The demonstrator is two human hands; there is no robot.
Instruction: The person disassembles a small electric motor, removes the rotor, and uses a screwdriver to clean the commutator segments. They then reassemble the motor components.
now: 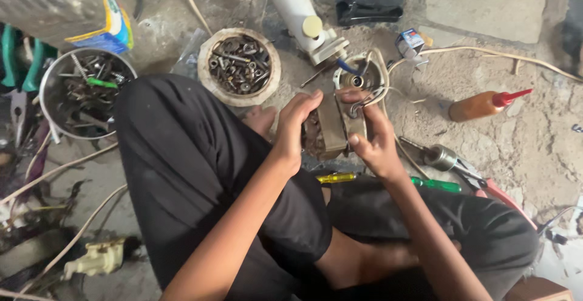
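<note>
Both my hands grip a small rusty motor block with a metal bracket and a round bearing cap at its top. My left hand wraps its left side, fingers curled over the top edge. My right hand holds the right side, the thumb low and the index finger pressing on thin wires at the top. White and blue wires run from the block away to the right. I sit cross-legged in black trousers on a dusty floor.
A round bowl of rusty nuts and bolts and a steel pot of scrap parts stand ahead to the left. An orange squeeze bottle lies right. Yellow and green screwdrivers, pliers and a white pipe lie close.
</note>
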